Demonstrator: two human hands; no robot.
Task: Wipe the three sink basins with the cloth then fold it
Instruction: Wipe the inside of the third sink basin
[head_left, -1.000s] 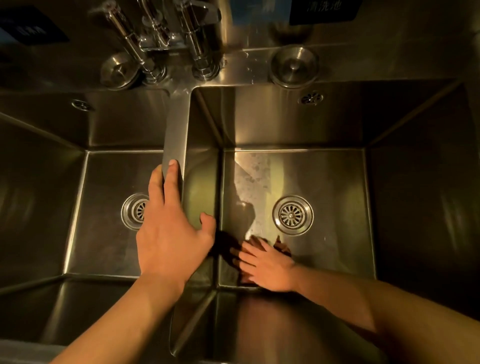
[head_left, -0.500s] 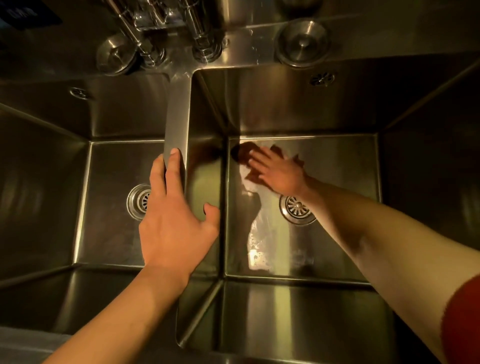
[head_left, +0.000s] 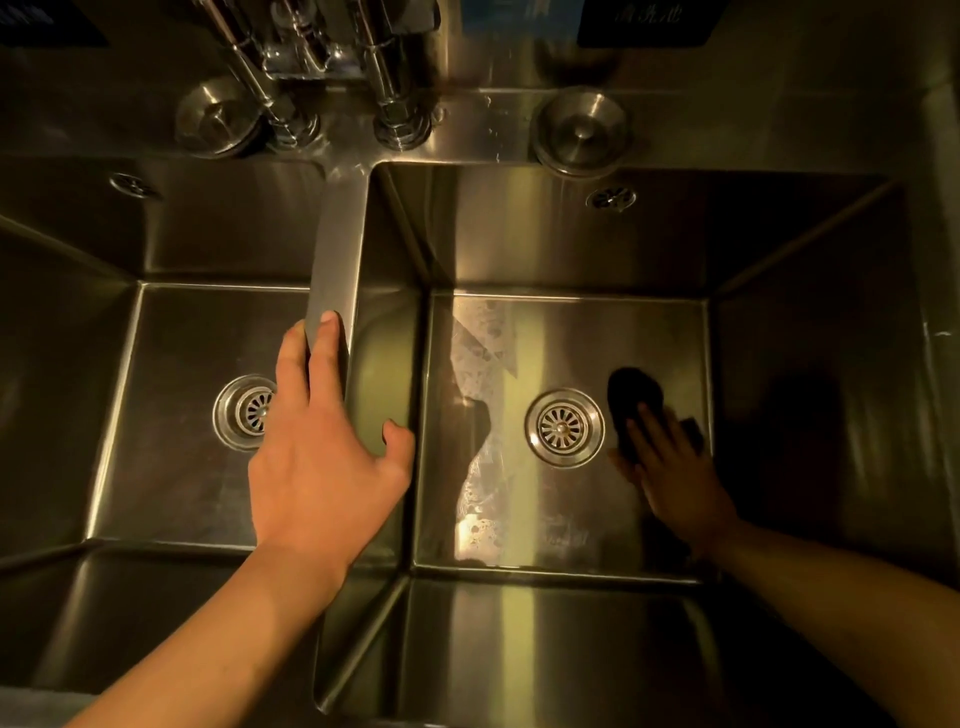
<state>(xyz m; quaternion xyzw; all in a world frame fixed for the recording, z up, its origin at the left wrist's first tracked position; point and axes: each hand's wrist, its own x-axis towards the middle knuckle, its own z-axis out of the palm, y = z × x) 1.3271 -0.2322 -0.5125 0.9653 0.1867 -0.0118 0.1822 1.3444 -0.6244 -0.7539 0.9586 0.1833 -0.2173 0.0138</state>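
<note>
Left hand (head_left: 322, 467): fingers extended and spread, palm down on the flat stainless-steel divider ridge (head_left: 337, 249) between the two visible basins, fingertips lying along the ridge, thumb splayed over its right edge; grasping nothing, only resting. Right hand (head_left: 675, 467): down in the right-hand stainless-steel basin (head_left: 571, 525), fingers flat and slightly fanned, pressing a dark crumpled cloth (head_left: 635, 397) against the basin floor just right of the round slotted metal drain strainer (head_left: 564, 427); palm bears on the cloth rather than closing round it, though shadow here is heavy and the cloth's outline and colour are hard to separate from it. Right basin contents: the cloth, the hand, and a pale streaky wet patch (head_left: 480, 353) running from the far left corner of the floor toward the near edge, left of the drain. Left-hand stainless-steel basin (head_left: 171, 467): its own round drain strainer (head_left: 248, 411), partly covered by the left hand. Back ledge: chrome tap pipes (head_left: 337, 57), two domed metal sink plugs (head_left: 218, 117) (head_left: 582, 130), one behind each basin. Writing: a dark wall sign (head_left: 647, 21) at top right carries pale characters, too blurred to read.
</note>
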